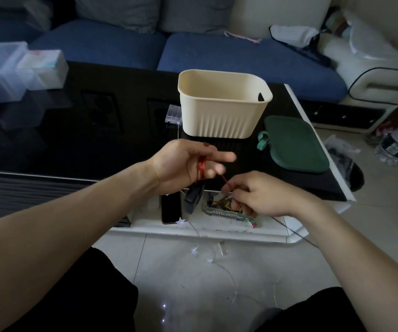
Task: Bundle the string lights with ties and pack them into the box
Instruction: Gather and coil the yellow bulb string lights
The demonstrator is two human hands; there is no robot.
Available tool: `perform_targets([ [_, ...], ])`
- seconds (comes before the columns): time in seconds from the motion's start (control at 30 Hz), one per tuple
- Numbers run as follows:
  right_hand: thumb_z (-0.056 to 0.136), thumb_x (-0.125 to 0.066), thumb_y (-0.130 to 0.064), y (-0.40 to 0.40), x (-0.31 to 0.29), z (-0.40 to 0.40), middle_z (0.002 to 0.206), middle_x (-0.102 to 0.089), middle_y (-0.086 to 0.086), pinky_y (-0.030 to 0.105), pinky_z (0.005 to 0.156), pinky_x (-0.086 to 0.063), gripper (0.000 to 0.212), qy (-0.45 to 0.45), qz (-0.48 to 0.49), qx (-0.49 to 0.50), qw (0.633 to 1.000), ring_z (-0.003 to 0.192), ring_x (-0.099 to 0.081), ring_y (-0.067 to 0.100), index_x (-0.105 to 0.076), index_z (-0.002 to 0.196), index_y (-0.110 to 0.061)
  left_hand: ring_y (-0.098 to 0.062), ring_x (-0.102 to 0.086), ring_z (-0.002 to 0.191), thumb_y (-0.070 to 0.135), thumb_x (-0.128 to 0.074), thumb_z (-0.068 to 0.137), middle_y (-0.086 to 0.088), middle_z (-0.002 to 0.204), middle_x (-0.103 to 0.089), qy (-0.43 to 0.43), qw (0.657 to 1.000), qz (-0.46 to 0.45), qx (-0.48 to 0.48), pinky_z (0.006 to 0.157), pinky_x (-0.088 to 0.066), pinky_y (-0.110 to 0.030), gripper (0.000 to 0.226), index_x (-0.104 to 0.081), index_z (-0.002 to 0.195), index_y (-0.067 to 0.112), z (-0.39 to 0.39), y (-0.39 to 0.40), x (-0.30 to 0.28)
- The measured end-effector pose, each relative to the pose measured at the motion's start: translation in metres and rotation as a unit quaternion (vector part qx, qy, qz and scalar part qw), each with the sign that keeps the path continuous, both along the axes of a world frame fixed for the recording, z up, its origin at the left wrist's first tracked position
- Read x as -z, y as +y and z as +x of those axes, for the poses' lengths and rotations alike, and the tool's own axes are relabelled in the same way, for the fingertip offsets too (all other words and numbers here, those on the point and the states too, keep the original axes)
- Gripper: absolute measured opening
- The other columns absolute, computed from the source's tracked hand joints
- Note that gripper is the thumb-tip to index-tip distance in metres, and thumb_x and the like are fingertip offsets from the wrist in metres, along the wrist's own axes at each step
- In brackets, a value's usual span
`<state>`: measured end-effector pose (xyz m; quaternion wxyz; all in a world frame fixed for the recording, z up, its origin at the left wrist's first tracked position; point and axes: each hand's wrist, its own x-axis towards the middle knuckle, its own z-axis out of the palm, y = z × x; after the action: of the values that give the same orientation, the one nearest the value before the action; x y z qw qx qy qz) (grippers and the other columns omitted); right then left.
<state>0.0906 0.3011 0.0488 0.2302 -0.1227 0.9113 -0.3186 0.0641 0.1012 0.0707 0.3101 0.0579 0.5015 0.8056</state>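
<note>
Star lights — floor; box beyond

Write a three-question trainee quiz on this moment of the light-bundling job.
1. True or false: the cream ribbed plastic box lies tipped on its side.
2. Which hand has the red wire tie looped round a finger? A) left hand B) right hand
3. Fill in: the dark green flat lid lies on the black table, to the ____ of the box.

Key: 1 false; 2 A; 3 right.
</note>
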Motion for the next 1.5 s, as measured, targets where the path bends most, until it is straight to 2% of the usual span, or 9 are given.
perform_targets([
  [0.13,0.105,-0.041,-0.012,-0.019,-0.002,0.011,0.09,-0.071,-0.006,0.014,0.053,-0.045,0.026,0.021,0.054,-0.058,0.997,0.066,-0.065,0.01,-0.062,0.114,-0.023,-0.039,-0.07,0.1,-0.012,-0.032,0.097,-0.035,0.11,-0.066,-0.006,1.0,0.025,0.005,0.084,-0.059,-0.035,0.02,-0.043,0.113,-0.008,0.003,0.008,0.006],
  [0.27,0.104,-0.044,-0.014,-0.03,-0.005,0.019,0.089,-0.07,-0.007,0.024,0.06,-0.052,0.034,0.057,0.06,-0.085,0.993,0.064,-0.067,0.009,-0.056,0.076,-0.029,-0.038,-0.066,0.11,-0.011,-0.038,0.096,-0.035,0.121,-0.061,0.031,0.999,-0.033,0.013,0.098,-0.052,-0.044,0.014,-0.05,0.098,-0.006,0.005,0.013,0.014],
  [0.53,0.089,-0.074,-0.021,-0.032,-0.016,0.021,0.052,-0.063,-0.007,0.013,0.047,-0.04,0.016,0.154,-0.021,-0.013,0.988,0.042,-0.053,0.003,-0.076,0.074,-0.016,-0.026,-0.06,0.062,-0.003,-0.046,0.095,-0.021,0.076,-0.058,0.064,0.98,-0.178,0.068,0.059,-0.05,-0.033,0.025,-0.049,0.071,0.004,0.005,0.009,0.02],
  [0.67,0.076,-0.086,-0.036,-0.024,-0.021,0.017,0.048,-0.059,-0.014,0.011,0.048,-0.039,0.029,0.129,-0.043,0.006,0.991,0.045,-0.054,0.0,-0.066,0.063,-0.021,-0.034,-0.069,0.078,0.035,-0.028,0.107,-0.026,0.094,-0.067,0.024,0.96,-0.188,0.204,0.062,-0.054,-0.029,0.053,-0.06,0.105,-0.008,0.008,0.006,0.018],
  [0.77,0.074,-0.087,-0.043,-0.011,-0.019,0.01,0.051,-0.054,-0.011,0.019,0.052,-0.038,0.032,0.075,-0.065,-0.014,0.995,0.049,-0.047,0.002,-0.067,0.069,-0.017,-0.019,-0.061,0.052,0.048,-0.02,0.105,-0.029,0.102,-0.069,0.07,0.932,-0.23,0.269,0.045,-0.035,-0.023,0.063,-0.061,0.115,0.0,0.01,0.006,0.014],
  [0.87,0.077,-0.082,-0.042,0.006,-0.014,0.0,0.056,-0.052,-0.01,0.032,0.058,-0.039,0.028,0.05,-0.076,-0.019,0.996,0.055,-0.045,0.008,-0.072,0.078,-0.016,-0.009,-0.038,0.034,0.051,-0.035,0.098,-0.015,0.079,-0.072,0.082,0.909,-0.271,0.305,0.044,-0.019,-0.028,0.051,-0.067,0.1,0.011,0.011,0.005,0.014],
  [1.0,0.073,-0.074,-0.047,0.022,-0.011,-0.005,0.069,-0.07,-0.003,0.03,0.065,-0.05,0.034,0.013,-0.115,0.003,0.993,0.065,-0.061,0.012,-0.074,0.086,-0.015,-0.007,-0.03,0.034,0.03,-0.037,0.106,-0.001,0.054,-0.057,0.103,0.89,-0.304,0.323,0.052,-0.019,-0.034,0.041,-0.058,0.121,-0.003,0.01,0.0,0.015],
  [1.17,0.069,-0.07,-0.068,0.015,0.001,-0.007,0.077,-0.069,0.014,0.038,0.063,-0.048,0.046,0.091,-0.116,0.034,0.988,0.064,-0.057,0.016,-0.072,0.079,-0.023,-0.008,-0.024,0.032,0.022,-0.03,0.107,0.002,0.042,-0.038,0.046,0.907,-0.263,0.324,0.042,-0.014,-0.027,0.041,-0.064,0.107,-0.002,0.006,-0.002,0.011],
  [1.5,0.099,-0.054,-0.046,0.017,0.001,-0.009,0.05,-0.056,-0.01,0.026,0.056,-0.039,0.038,0.081,-0.081,0.061,0.992,0.047,-0.049,0.004,-0.069,0.077,-0.019,-0.005,-0.024,0.028,0.025,-0.03,0.106,0.007,0.04,-0.031,-0.023,0.982,-0.083,0.169,0.034,-0.018,-0.018,0.031,-0.051,0.087,0.011,-0.001,-0.005,0.011],
])
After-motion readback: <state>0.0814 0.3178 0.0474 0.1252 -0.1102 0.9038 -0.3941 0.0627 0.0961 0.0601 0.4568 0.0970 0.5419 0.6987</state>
